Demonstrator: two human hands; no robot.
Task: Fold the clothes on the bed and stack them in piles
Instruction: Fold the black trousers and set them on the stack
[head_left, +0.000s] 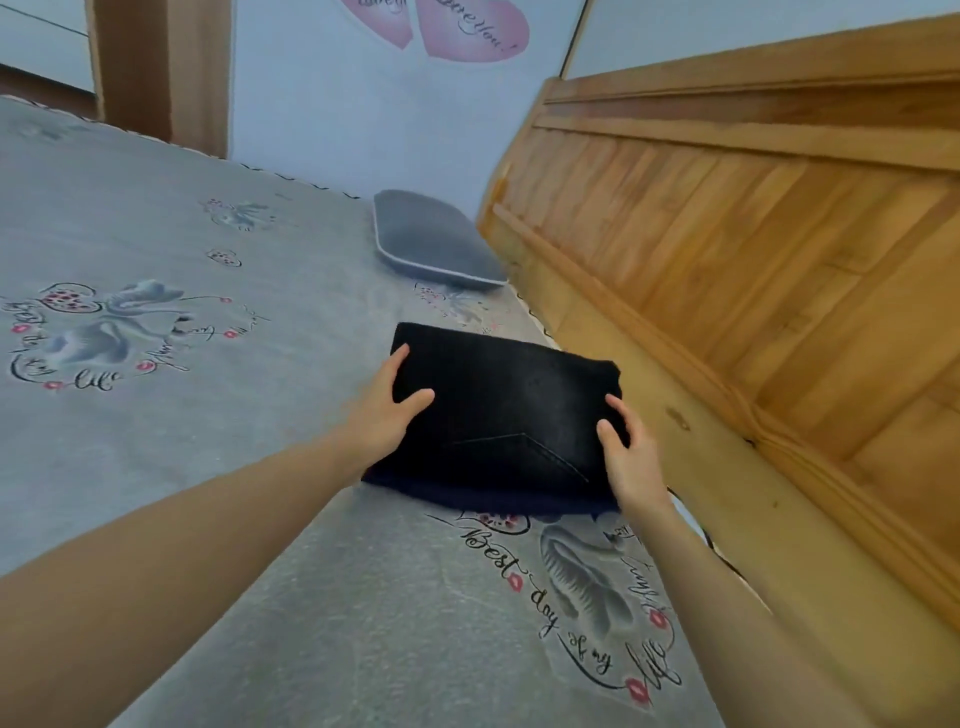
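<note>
Grey bed sheet (218, 457) with printed swans and hearts, wooden headboard (753, 270) along the right, pale blue wall (322, 104) behind. Grey pillow (431, 239) at the far end, by the headboard. Sheet script reads "Best day" and "life"; pink heart stickers (467, 26) on the wall, "Love You!" legible. Folded black jeans (504, 415) on the sheet near the headboard, stitched pocket up, over a darker folded layer. My left hand (384, 410) grips the left edge, thumb on top; right hand (628, 452) grips the right edge.
</note>
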